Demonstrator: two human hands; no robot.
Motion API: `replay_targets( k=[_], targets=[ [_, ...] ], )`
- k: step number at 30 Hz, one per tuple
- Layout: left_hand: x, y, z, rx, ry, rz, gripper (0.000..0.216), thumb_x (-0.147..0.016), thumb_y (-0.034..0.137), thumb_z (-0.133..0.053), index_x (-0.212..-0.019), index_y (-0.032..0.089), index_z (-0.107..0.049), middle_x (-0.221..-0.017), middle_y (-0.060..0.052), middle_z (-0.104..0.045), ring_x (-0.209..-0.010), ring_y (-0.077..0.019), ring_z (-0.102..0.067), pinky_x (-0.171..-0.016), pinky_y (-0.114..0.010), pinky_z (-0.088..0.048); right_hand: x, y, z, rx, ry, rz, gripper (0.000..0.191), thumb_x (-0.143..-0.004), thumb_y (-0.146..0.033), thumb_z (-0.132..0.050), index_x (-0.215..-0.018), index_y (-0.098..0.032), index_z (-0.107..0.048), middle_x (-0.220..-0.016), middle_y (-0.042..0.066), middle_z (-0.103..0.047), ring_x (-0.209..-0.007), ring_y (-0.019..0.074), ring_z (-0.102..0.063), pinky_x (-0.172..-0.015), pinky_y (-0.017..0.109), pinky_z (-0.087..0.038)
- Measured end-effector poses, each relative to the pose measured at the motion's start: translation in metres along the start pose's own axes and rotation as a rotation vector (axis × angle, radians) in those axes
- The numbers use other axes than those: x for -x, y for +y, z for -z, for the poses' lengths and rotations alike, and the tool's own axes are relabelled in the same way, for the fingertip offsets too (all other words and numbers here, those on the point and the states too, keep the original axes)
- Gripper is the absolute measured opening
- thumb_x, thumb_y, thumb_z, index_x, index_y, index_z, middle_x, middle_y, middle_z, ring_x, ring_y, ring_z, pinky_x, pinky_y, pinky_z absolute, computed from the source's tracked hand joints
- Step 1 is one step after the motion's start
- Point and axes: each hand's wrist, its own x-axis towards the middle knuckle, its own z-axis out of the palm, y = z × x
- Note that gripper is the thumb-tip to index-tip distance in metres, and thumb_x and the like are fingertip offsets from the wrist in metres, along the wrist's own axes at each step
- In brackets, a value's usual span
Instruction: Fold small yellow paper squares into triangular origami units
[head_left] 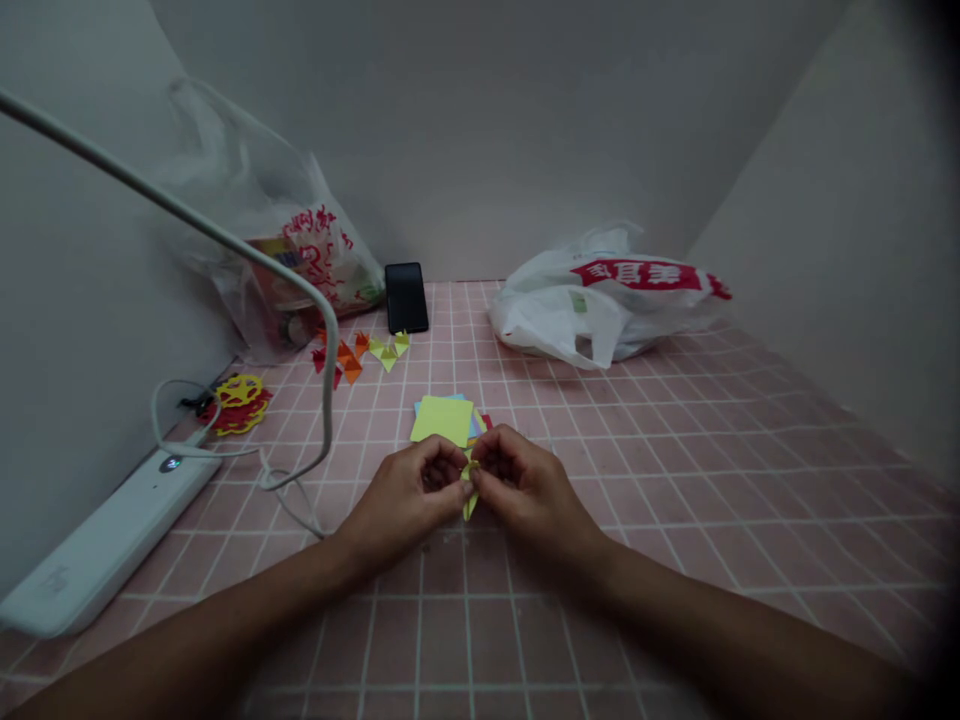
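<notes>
My left hand [409, 495] and my right hand [525, 485] meet over the pink gridded tabletop [675, 480]. Both pinch a small folded piece of yellow-green paper [470, 500] between their fingertips, fingers curled in. Just beyond the hands lies a small stack of coloured paper squares [444, 418], yellow on top. Farther back left sit several small folded paper shapes [360, 355] in red, orange and yellow-green.
A black phone [406, 296] lies at the back. A white plastic bag [600, 300] sits at back right, a clear bag [292, 250] with red print at back left. A white desk lamp [97, 550] and its bent arm stand left, with yellow and red paper cut-outs [238, 400].
</notes>
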Motion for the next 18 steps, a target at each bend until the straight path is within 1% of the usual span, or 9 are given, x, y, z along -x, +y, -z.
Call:
replay_targets(
  k=[4, 8, 12, 18],
  targets=[
    [0.0008, -0.0006, -0.0017, -0.009, -0.015, 0.000, 0.016, -0.075, 0.018, -0.062, -0.090, 0.017, -0.057, -0.080, -0.001, -0.061, -0.071, -0.0140, -0.056, -0.065, -0.025, -0.046, 0.0016, -0.0014, -0.0001, 0.089, -0.014, 0.031, 0.007, -0.080, -0.011, -0.055, -0.080, -0.019, -0.056, -0.075, 0.000, -0.060, -0.069, 0.0143, -0.055, -0.063, 0.027, -0.043],
    [0.0012, -0.0015, -0.0020, -0.095, -0.005, -0.048, 0.015, -0.077, 0.017, -0.059, -0.091, 0.018, -0.055, -0.078, 0.000, -0.060, -0.070, -0.0135, -0.055, -0.063, -0.025, -0.045, 0.0031, -0.0017, -0.0017, 0.212, -0.022, 0.104, 0.011, -0.080, -0.008, -0.054, -0.078, -0.019, -0.054, -0.076, 0.001, -0.061, -0.071, 0.0150, -0.056, -0.065, 0.028, -0.042],
    [0.0028, -0.0014, -0.0022, -0.210, 0.016, -0.104, 0.014, -0.078, 0.016, -0.057, -0.092, 0.020, -0.054, -0.077, 0.001, -0.059, -0.068, -0.0137, -0.056, -0.062, -0.024, -0.044, 0.0042, -0.0004, -0.0026, 0.312, -0.022, 0.185, 0.014, -0.079, -0.005, -0.053, -0.076, -0.019, -0.052, -0.074, 0.000, -0.058, -0.067, 0.0144, -0.054, -0.063, 0.027, -0.040],
    [0.0048, -0.0027, -0.0033, -0.272, 0.041, -0.132, 0.015, -0.080, 0.017, -0.057, -0.094, 0.020, -0.053, -0.079, 0.000, -0.061, -0.071, -0.0154, -0.058, -0.063, -0.026, -0.044, 0.0068, -0.0017, -0.0011, 0.419, -0.009, 0.274, 0.013, -0.084, -0.007, -0.050, -0.080, -0.019, -0.052, -0.078, 0.003, -0.058, -0.070, 0.0158, -0.055, -0.065, 0.029, -0.041]
  ],
)
